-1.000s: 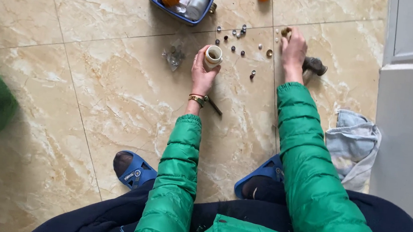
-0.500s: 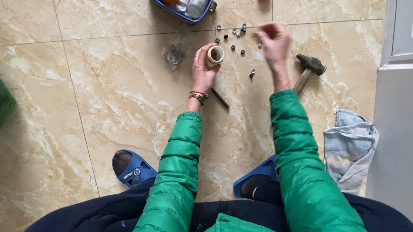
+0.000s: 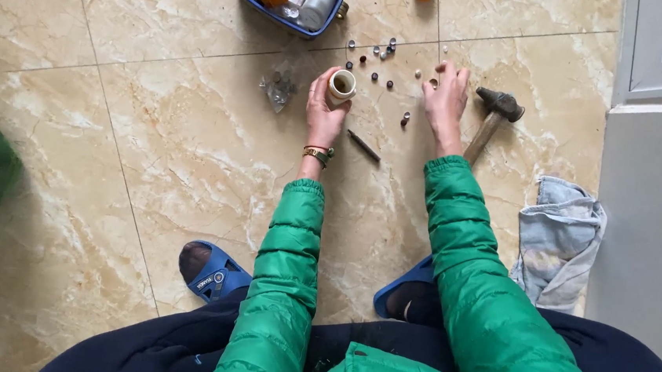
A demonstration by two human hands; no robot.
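Beige marble-patterned floor tiles (image 3: 152, 156) fill my view as I squat in a green puffy jacket and blue slippers (image 3: 214, 275). My left hand (image 3: 325, 115) is wrapped around a small white cup-shaped container (image 3: 342, 85), holding it upright with its open mouth facing up, just above the floor. My right hand (image 3: 445, 100) lies spread and low, fingers reaching onto a scatter of small dark and pale beads (image 3: 380, 60) on the tile; whether it pinches one I cannot tell. Just right of that hand lies a hammer (image 3: 494, 116) with a wooden handle, touching nothing. Between my hands rests a thin dark stick-like tool (image 3: 364, 145). Beyond the beads sits a blue basket (image 3: 282, 13) of bottles. A crumpled clear plastic bag (image 3: 278, 89) lies left of the container, and a grey-blue cloth (image 3: 559, 239) lies by my right elbow.
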